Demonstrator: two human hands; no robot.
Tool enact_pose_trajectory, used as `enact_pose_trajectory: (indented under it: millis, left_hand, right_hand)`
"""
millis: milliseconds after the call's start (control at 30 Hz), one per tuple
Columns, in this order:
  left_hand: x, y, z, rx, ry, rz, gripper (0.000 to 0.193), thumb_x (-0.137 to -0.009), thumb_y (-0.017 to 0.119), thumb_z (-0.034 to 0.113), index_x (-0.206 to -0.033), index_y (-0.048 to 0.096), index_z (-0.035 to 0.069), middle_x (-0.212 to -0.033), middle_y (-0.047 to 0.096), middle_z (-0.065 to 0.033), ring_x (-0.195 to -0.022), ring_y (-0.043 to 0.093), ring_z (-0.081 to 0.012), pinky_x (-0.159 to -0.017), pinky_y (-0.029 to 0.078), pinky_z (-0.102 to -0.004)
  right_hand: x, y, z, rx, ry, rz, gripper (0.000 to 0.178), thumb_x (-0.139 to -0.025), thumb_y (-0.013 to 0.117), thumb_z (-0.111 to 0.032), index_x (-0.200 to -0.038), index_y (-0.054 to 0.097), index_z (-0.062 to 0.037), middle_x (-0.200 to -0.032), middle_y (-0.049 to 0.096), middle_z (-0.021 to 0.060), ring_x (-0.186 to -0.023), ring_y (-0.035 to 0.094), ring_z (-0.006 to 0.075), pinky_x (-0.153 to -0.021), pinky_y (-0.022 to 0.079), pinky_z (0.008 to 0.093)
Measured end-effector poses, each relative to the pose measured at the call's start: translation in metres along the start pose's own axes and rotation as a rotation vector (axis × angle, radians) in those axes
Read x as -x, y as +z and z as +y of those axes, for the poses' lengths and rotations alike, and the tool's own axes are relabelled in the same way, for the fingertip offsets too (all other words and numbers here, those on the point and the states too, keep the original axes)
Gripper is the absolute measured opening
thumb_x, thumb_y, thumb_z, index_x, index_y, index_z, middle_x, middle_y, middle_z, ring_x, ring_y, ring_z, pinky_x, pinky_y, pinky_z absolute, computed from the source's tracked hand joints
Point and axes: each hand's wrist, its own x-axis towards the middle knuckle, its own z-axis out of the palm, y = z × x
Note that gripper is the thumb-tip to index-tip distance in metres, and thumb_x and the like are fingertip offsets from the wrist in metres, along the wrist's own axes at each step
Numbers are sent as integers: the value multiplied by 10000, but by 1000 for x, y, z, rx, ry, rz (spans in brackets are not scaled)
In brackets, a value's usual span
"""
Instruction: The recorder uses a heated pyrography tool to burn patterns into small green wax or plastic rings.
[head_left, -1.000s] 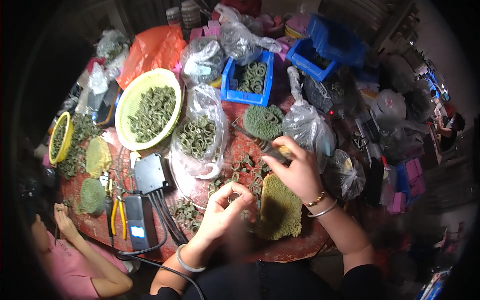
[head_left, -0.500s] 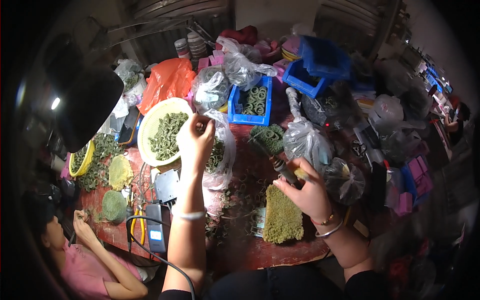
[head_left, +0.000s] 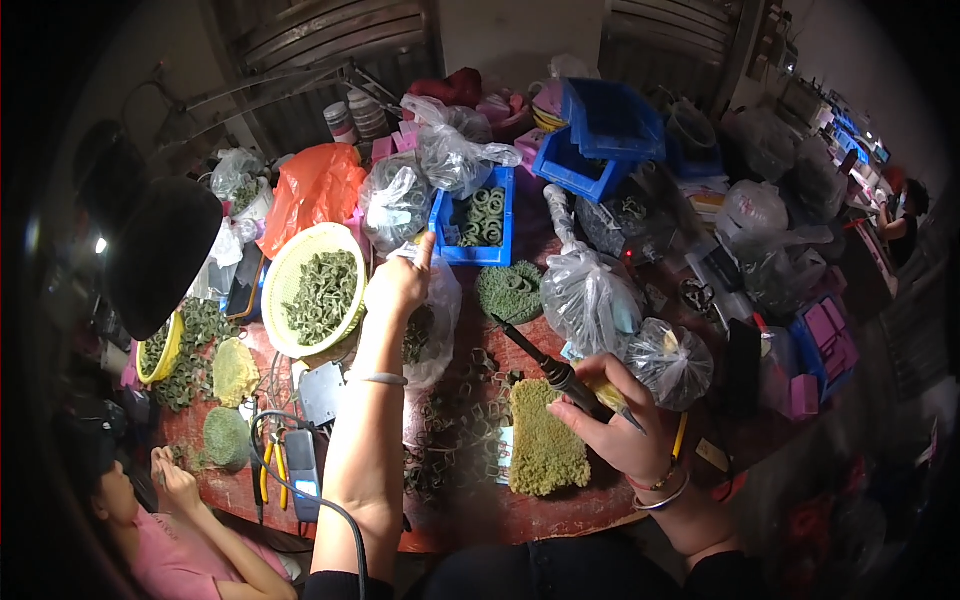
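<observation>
My left hand is over the table with its index finger stretched toward the blue bin, other fingers curled, nothing visible in it. The bin holds ring-shaped green pieces. Left of this hand, a pale yellow basket carries many small green curled pieces. In my right hand is a soldering iron, its dark tip angled up and left. A thin yellow tool with a pointed end sits in the same grip, its kind unclear. Below lies a rough yellow-green block.
Small metal loops lie scattered mid-table. Clear plastic bags and a green mesh pad stand beyond. A black cable crosses my left forearm. A lamp hangs at left; a person in pink works there.
My left hand has gone from a pinch beside the yellow basket to an extended index finger. The soldering iron now shows more fully, and the whole scene has shifted slightly left.
</observation>
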Motion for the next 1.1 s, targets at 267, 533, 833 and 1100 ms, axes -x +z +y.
enact_pose_trajectory:
  millis: [267,533,833,1100]
  left_hand:
    - [17,-15,-14,366,75,-110,769,-967,280,671,-1136,687,40,-1119,665,-235,-1090,624,-350,-975,442,-384]
    - [70,-27,-12,59,639,414,227,-964,573,190,-1007,676,-8,-980,663,-164,-939,663,-237,-832,513,-372]
    - [224,13,-13,994,630,-418,501,-780,750,-29,-1233,538,-15,-1164,582,-127,-1060,629,-209,-844,576,-316]
    - [225,43,-29,1317,433,-581,364,-853,684,-40,-1199,572,-36,-1140,619,-104,-1037,628,-166,-854,551,-306]
  right_hand:
    - [5,3,1,-58,58,-10,276,-780,768,-19,-986,584,-28,-816,665,30,-753,635,97,-685,489,242]
    - [11,7,11,7,64,32,275,-779,775,-45,-986,595,-31,-816,681,53,-732,659,130,-680,502,263]
    - [23,32,-4,-346,194,19,348,-786,769,32,-1035,539,-47,-894,691,47,-818,671,93,-713,533,237]
    - [27,45,4,-328,256,-3,352,-773,803,-22,-1040,575,-40,-868,680,20,-814,647,62,-681,519,215]
